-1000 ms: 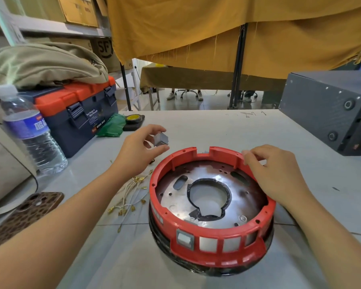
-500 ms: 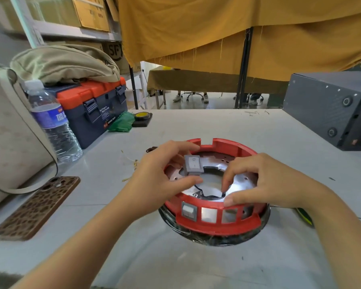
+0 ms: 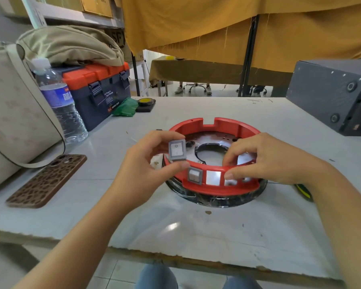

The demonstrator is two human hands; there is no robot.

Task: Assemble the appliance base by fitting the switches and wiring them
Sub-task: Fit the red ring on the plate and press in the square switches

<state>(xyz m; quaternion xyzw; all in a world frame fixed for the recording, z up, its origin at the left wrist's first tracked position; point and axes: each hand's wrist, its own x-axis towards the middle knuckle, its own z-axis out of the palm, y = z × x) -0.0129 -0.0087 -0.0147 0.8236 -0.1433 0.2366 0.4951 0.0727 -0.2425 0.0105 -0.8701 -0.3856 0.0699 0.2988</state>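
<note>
Switch (image 3: 177, 150) in my left hand (image 3: 146, 170), pinched between thumb below and fingertips above, grey frame facing me, rocker face with its small ring mark visible. Left grip is narrow, clamped on the frame edges, not on the rocker. It sits just above and slightly left of the near wall of the red base (image 3: 215, 184).

Right hand (image 3: 267, 161) has a curled grip on the near rim of the base, thumb on the outer face over the window row, fingers hooked inside over the metal plate (image 3: 215, 157). Holding it steady, as I read it.

One fitted switch (image 3: 194, 175) already sits in the leftmost window, directly under my left grip. Next window (image 3: 213, 177), just right of it, is open; two more lie further right, partly under my right thumb, blurred.

Handling guess: switch is small, light, hard plastic, stiff. Best held by the frame's short edges so the rocker stays free and the body can enter square. Probably snaps in with side clips, so it likely wants a firm straight push from outside; tilting could jam a clip. Smooth sides may slip under a light pinch.

Base looks rigid but light; likely slides on the tabletop (image 3: 175, 232) unless braced, so the right grip matters.

Wiring not started, judging by what shows.
</note>
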